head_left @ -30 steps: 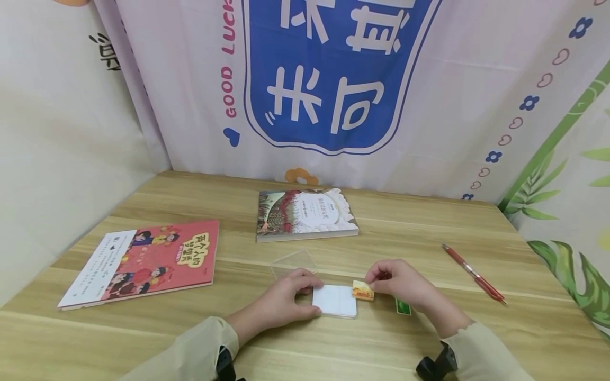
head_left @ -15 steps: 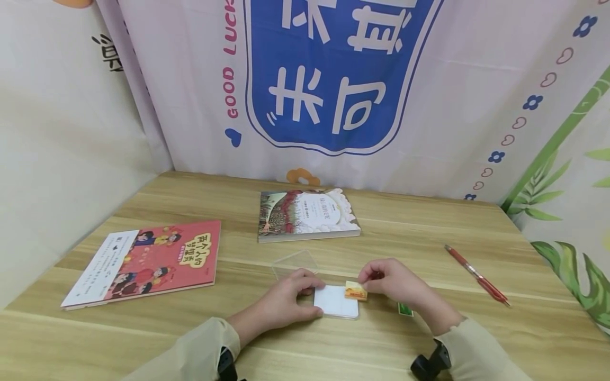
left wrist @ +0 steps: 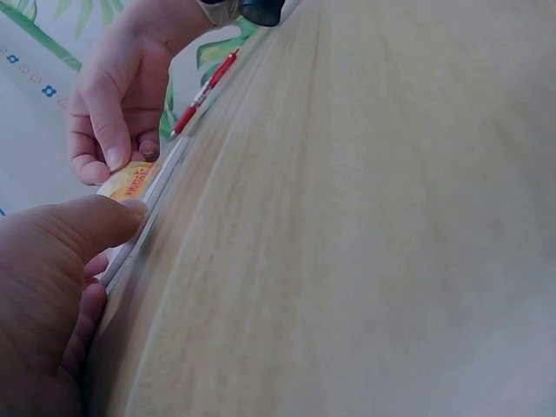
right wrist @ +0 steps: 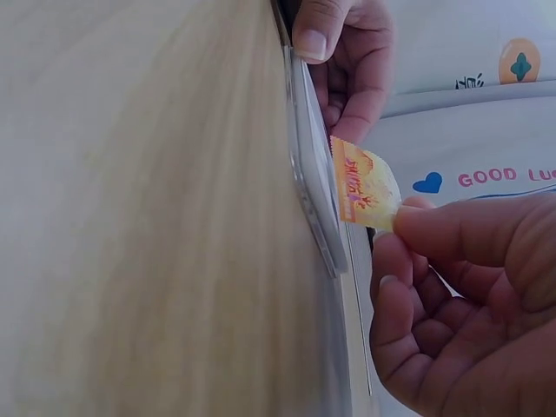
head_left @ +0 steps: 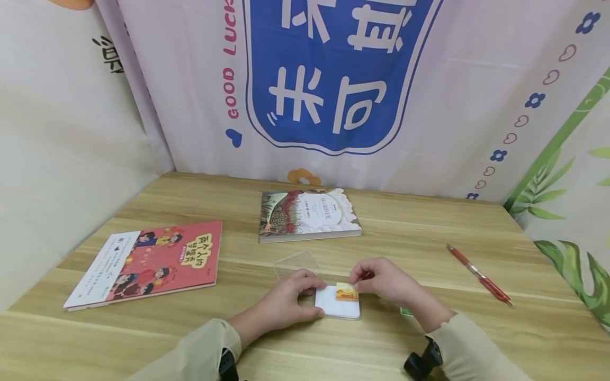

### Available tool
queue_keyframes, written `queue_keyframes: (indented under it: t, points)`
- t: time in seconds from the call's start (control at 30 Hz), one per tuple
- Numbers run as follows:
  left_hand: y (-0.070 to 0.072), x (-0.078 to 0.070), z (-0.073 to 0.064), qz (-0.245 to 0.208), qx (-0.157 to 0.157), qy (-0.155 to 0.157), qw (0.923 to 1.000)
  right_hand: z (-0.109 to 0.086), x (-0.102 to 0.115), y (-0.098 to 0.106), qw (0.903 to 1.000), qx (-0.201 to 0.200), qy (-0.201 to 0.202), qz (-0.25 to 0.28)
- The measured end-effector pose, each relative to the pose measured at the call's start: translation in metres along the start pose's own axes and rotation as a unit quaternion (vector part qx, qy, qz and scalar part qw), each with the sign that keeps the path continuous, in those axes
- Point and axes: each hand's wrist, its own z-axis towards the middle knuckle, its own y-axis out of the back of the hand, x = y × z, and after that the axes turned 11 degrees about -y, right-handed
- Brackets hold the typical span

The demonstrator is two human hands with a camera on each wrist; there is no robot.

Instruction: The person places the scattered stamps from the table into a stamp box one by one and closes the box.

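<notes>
A flat, square clear case with a white inside (head_left: 329,308) lies on the table. My left hand (head_left: 283,300) holds its left side, thumb at the near corner and fingers at the far one. Between right thumb and fingertip my right hand (head_left: 388,283) pinches an orange and yellow postage stamp (head_left: 347,292) by its edge, over the case's right part. In the right wrist view the stamp (right wrist: 358,187) curves a little and has a toothed edge. A green stamp (head_left: 406,311) on the table is mostly hidden under the right wrist. Behind the left fingers lies a thin transparent square cover (head_left: 305,260).
A red book (head_left: 162,264) lies at the left, and another book with a white and brown cover (head_left: 310,214) at the back. To the right rests a red pen (head_left: 478,273). Printed cloth (head_left: 200,106) hangs behind the wooden table (head_left: 419,227).
My right hand has moved left with the orange stamp, from beside the case's right edge to over its white surface. More of the green stamp is now covered. The left hand keeps its hold.
</notes>
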Motion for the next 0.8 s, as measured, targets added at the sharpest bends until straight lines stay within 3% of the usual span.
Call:
queue_keyframes:
  t: [0.8]
  points:
    - [-0.001, 0.000, 0.000, 0.000, -0.001, -0.001, 1.0000, 0.006, 0.010, -0.016, 0.9999, 0.008, 0.004, 0.006]
